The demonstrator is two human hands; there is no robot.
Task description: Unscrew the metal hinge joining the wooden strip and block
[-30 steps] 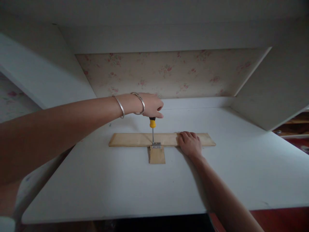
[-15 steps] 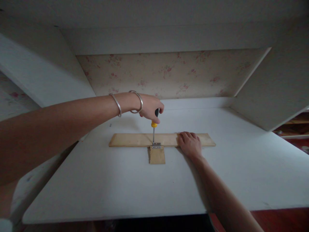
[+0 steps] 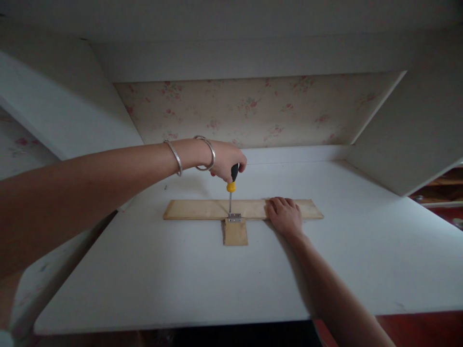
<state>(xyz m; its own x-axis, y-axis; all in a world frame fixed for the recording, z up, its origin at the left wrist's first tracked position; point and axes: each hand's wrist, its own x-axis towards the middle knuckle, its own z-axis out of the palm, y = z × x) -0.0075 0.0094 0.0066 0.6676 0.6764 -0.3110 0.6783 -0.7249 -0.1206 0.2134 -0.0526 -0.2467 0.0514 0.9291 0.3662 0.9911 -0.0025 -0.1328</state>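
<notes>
My left hand (image 3: 228,161), two silver bangles at its wrist, is closed round the black and yellow handle of a screwdriver (image 3: 230,188). The shaft points down, and its tip meets the left end of a small metal hinge (image 3: 235,218). This hinge lies across the joint between a long pale wooden board (image 3: 202,209) and a short wooden block (image 3: 236,233) on the near side. To the right, my right hand (image 3: 284,213) presses on the board, fingers bent over its far edge. Any screw under the tip is too small to make out.
Everything lies on a white desktop (image 3: 152,284) with a rounded front left corner. White side panels (image 3: 401,125) and an overhead panel frame the space, with flowered wallpaper (image 3: 246,111) behind. Past the right panel are brown shelves (image 3: 444,185).
The left fingers have shifted on the screwdriver handle, showing more of its black and yellow parts. The right hand, board and block have stayed in place.
</notes>
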